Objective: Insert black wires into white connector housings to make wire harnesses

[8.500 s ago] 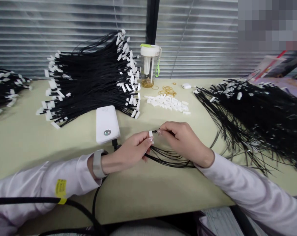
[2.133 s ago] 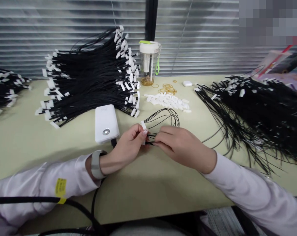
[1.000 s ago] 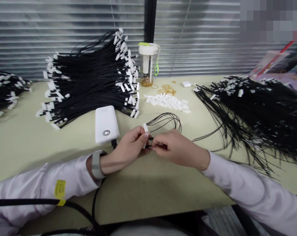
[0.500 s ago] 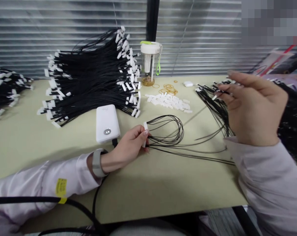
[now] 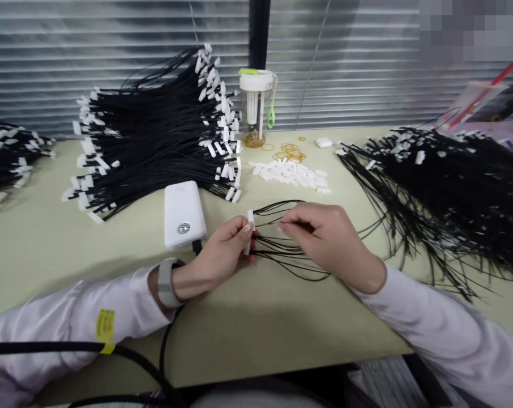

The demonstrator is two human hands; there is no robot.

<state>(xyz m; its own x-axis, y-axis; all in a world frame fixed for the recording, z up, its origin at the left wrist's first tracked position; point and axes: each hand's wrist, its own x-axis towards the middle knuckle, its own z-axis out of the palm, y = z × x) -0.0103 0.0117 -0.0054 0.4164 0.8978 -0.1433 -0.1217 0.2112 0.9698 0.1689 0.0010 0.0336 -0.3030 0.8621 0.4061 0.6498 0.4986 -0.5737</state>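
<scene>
In the middle of the table, my left hand (image 5: 231,243) pinches a long white connector (image 5: 250,216) between thumb and fingers. Several thin black wires (image 5: 277,243) run out of its right side and bend into loops. My right hand (image 5: 320,232) is closed in a pinch on one black wire (image 5: 267,222), close to the connector's right side. The wire's tip by the connector is too small to make out. Part of the loops lies hidden behind my right hand.
Bundled black cables with white connectors (image 5: 154,124) lie at the back left, more loose black wires (image 5: 452,187) at the right. A white power bank (image 5: 184,214), small white connector housings (image 5: 290,173), rubber bands (image 5: 290,152), a drink bottle (image 5: 255,107) and a white case (image 5: 324,143) are on the table.
My right hand has come from the wire pile at the right down and left to the connector, bringing a wire. My left hand has stayed in place with the connector.
</scene>
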